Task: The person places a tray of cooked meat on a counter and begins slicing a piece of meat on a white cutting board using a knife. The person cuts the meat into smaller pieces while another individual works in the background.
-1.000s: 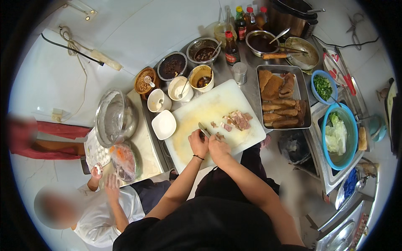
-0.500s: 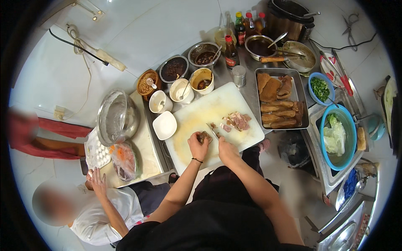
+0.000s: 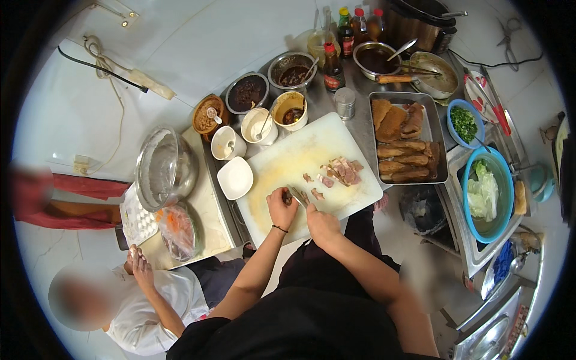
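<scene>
A kitchen, no doubt!
Cutting board (image 3: 300, 141) right under the left hand (image 3: 282, 207), sauce bowl (image 3: 294, 59) beyond it, bottles (image 3: 346, 41) farther still, and right of the right hand (image 3: 324, 228), lettuce (image 3: 482, 195) in a blue basin (image 3: 509, 180)!

Left of the left hand (image 3: 283, 208): big steel bowl (image 3: 186, 163), clear plastic bag (image 3: 178, 235), co-worker in white top (image 3: 155, 309). Well right of the right hand (image 3: 324, 227): turquoise basin (image 3: 466, 195) with leafy greens (image 3: 483, 195), blue bowl (image 3: 474, 143) of chopped greens (image 3: 462, 123). Well ahead of both: red-capped bottle (image 3: 333, 75). Ahead-left: white power strip (image 3: 152, 85). Ahead-right: scissors (image 3: 508, 39).
</scene>
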Demonstrator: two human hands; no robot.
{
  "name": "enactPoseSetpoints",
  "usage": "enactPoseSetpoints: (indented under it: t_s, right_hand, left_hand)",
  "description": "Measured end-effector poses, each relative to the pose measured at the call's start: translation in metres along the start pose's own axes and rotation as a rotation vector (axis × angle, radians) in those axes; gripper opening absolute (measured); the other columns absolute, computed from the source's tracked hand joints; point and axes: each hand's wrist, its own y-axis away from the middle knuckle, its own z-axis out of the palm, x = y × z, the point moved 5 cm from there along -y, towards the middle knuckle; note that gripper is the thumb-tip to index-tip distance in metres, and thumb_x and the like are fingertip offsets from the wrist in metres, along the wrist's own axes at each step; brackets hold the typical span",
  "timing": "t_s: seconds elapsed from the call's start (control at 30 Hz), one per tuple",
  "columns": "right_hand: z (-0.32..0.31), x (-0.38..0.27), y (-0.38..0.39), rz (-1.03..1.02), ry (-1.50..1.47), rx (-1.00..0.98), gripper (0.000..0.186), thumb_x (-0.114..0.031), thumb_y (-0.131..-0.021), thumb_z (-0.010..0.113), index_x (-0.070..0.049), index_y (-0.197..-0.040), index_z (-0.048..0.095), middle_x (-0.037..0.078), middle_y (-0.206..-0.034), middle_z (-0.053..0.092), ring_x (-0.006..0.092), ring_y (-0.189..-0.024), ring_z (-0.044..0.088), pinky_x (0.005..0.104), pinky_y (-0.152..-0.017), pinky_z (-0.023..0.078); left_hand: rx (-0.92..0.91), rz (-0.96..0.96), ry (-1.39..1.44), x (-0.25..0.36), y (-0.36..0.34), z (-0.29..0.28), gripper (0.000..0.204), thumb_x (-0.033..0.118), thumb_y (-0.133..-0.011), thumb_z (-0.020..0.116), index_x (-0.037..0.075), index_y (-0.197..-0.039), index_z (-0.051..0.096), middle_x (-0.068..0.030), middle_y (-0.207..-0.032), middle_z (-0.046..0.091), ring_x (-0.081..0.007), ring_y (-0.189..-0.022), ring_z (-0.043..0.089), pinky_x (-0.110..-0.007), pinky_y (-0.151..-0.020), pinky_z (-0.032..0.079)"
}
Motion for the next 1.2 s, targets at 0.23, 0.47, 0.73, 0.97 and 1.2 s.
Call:
enactPoseSetpoints:
  t_s: [0.23,0.47,0.73,0.97,1.2]
  right_hand:
    - [-0.005,0.002,0.005,-0.024,0.012,-0.077,0.012,-0.01,-0.082,0.043,-0.001,-0.091,0.044,0.021,-0.075,0.062,0.0332,-0.071,0.063,0.0415,-0.062,0.051]
    - [-0.003,-0.006,0.008,-0.001,0.038,-0.135,0.013,-0.011,-0.083,0.041,-0.001,-0.092,0.044,0.02,-0.076,0.063,0.0322,-0.07,0.064,0.0404,-0.062,0.051]
    - [0.007,-0.008,-0.006,0.01,-0.039,-0.093,0.016,-0.009,-0.082,0.042,0.001,-0.094,0.043,0.021,-0.074,0.062,0.0335,-0.068,0.063,0.0419,-0.059,0.051]
    - [0.01,-0.02,-0.019,-0.031,-0.089,0.025,0.017,-0.008,-0.082,0.042,0.003,-0.095,0.044,0.021,-0.08,0.062,0.0312,-0.071,0.064,0.0391,-0.061,0.051]
    - [0.008,-0.019,-0.005,0.042,-0.098,-0.049,0.021,-0.008,-0.082,0.042,0.004,-0.1,0.043,0.02,-0.085,0.062,0.0303,-0.072,0.064,0.0371,-0.062,0.052]
  left_hand:
    - [0.004,-0.024,0.049,0.001,0.005,-0.008,0.028,0.009,-0.062,0.063,0.004,-0.087,0.054,-0.0085,-0.077,0.055,-0.0283,-0.078,0.045,-0.036,-0.071,0.04]
    - [0.047,0.014,-0.002,-0.001,0.008,-0.006,0.028,0.01,-0.066,0.066,0.002,-0.09,0.053,-0.0098,-0.072,0.053,-0.0255,-0.076,0.044,-0.034,-0.068,0.039]
    - [0.0,-0.065,0.029,-0.006,0.008,-0.003,0.029,0.009,-0.064,0.063,0.0,-0.09,0.053,-0.0125,-0.08,0.054,-0.0298,-0.08,0.044,-0.037,-0.071,0.039]
    - [-0.096,-0.08,-0.055,-0.004,0.002,-0.005,0.028,0.01,-0.065,0.062,0.0,-0.09,0.053,-0.0124,-0.078,0.054,-0.0305,-0.079,0.044,-0.037,-0.072,0.039]
    - [-0.058,0.033,0.002,-0.009,0.009,-0.001,0.027,0.008,-0.066,0.061,0.001,-0.09,0.051,-0.013,-0.078,0.052,-0.0309,-0.078,0.042,-0.039,-0.071,0.038]
